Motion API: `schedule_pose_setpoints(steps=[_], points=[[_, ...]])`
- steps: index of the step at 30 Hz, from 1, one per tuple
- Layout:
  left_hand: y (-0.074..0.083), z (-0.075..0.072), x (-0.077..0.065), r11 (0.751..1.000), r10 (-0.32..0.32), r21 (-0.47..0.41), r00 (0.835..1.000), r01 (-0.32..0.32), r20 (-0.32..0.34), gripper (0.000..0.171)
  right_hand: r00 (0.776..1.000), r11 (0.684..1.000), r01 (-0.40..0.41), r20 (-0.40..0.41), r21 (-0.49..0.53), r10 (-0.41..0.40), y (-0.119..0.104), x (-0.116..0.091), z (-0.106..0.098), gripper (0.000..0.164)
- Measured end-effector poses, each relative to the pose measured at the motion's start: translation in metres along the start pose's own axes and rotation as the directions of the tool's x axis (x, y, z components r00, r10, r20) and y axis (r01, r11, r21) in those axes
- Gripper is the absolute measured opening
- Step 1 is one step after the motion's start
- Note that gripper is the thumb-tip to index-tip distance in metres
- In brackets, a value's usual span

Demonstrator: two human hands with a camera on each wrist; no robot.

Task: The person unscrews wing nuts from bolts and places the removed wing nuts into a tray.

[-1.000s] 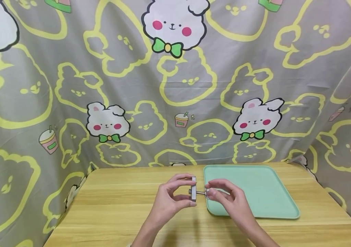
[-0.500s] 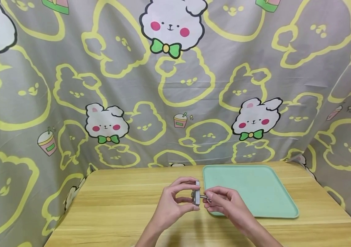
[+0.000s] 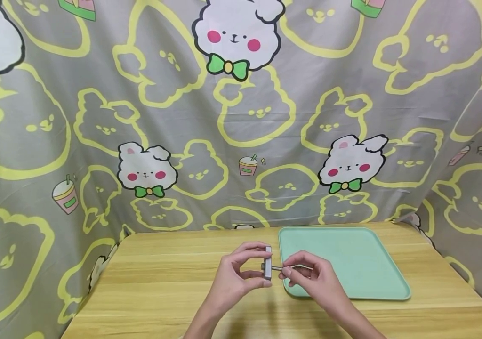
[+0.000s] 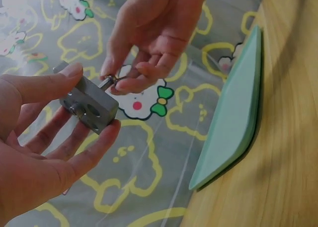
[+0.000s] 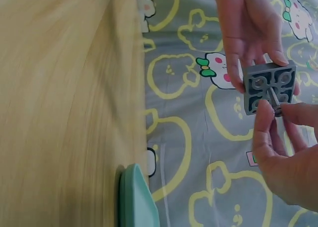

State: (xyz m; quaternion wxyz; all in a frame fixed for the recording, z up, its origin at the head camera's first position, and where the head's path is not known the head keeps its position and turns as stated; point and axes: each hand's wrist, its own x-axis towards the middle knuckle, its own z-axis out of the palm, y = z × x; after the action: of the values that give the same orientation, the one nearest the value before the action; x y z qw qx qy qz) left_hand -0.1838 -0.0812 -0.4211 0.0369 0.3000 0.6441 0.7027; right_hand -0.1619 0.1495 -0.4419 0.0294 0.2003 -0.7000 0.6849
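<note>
A grey square block (image 3: 268,263) with several round holes stands on edge between my two hands, above the table. My left hand (image 3: 229,278) grips it by opposite edges, thumb on one side and fingers on the other. A thin metal bolt (image 5: 275,100) sticks out from the middle of its ribbed face, pointing toward my right hand (image 3: 318,278). Thumb and fingertips of that hand pinch the bolt's free end, where a small metal piece (image 4: 112,80) shows, partly hidden by the fingers. In the left wrist view, the block's other face (image 4: 82,109) shows round holes and a central fastener.
A mint green tray (image 3: 351,263) lies on the wooden table (image 3: 160,278), just behind and right of my right hand. A grey patterned curtain (image 3: 232,188) hangs along the table's back edge and both sides.
Both hands and the block shifted slightly right and down, then a little back left. My right fingertips have changed their position around the bolt's end. The tray has stayed put.
</note>
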Motion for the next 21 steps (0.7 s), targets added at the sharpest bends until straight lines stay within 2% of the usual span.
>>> schedule_pose_setpoints(steps=[3,5,7,9,11,14,16,18,19,21], points=[[0.001,-0.003,0.000,1.000,0.000,-0.029,1.000,0.000,0.001,0.048,0.986,0.982,0.164,-0.029,-0.089,-0.167,0.001,-0.001,0.004,0.008],[0.002,-0.004,0.000,0.999,-0.001,-0.052,1.000,0.001,0.000,0.049,0.959,0.951,0.270,-0.039,-0.152,-0.279,0.002,-0.001,0.007,0.015],[0.003,-0.004,-0.001,0.997,-0.005,-0.073,1.000,0.005,-0.003,0.049,0.923,0.907,0.367,-0.038,-0.208,-0.382,0.003,-0.001,0.009,0.025],[0.004,-0.005,-0.001,0.996,-0.003,-0.092,1.000,0.002,-0.006,0.050,0.860,0.832,0.486,-0.019,-0.268,-0.509,0.005,0.001,0.010,0.034],[0.004,-0.005,-0.001,0.994,0.001,-0.107,1.000,-0.002,-0.006,0.050,0.784,0.746,0.590,0.001,-0.309,-0.621,0.006,0.003,0.011,0.037],[0.006,-0.006,-0.001,0.993,0.006,-0.118,1.000,-0.007,-0.004,0.051,0.665,0.612,0.704,0.032,-0.360,-0.746,0.008,0.007,0.011,0.024],[0.006,-0.006,-0.001,0.992,0.005,-0.123,1.000,-0.005,-0.002,0.051,0.604,0.545,0.748,0.049,-0.378,-0.795,0.006,0.009,0.012,0.012],[0.007,-0.006,-0.001,0.992,0.002,-0.123,1.000,-0.002,-0.002,0.051,0.565,0.500,0.773,0.065,-0.389,-0.823,0.004,0.010,0.013,0.003],[0.007,-0.006,-0.001,0.992,0.000,-0.123,1.000,0.000,-0.002,0.051,0.552,0.486,0.781,0.070,-0.392,-0.831,0.002,0.011,0.013,0.003],[0.008,-0.006,-0.001,0.992,-0.006,-0.124,1.000,0.005,-0.005,0.051,0.542,0.473,0.787,0.076,-0.396,-0.837,-0.001,0.011,0.014,0.004]])
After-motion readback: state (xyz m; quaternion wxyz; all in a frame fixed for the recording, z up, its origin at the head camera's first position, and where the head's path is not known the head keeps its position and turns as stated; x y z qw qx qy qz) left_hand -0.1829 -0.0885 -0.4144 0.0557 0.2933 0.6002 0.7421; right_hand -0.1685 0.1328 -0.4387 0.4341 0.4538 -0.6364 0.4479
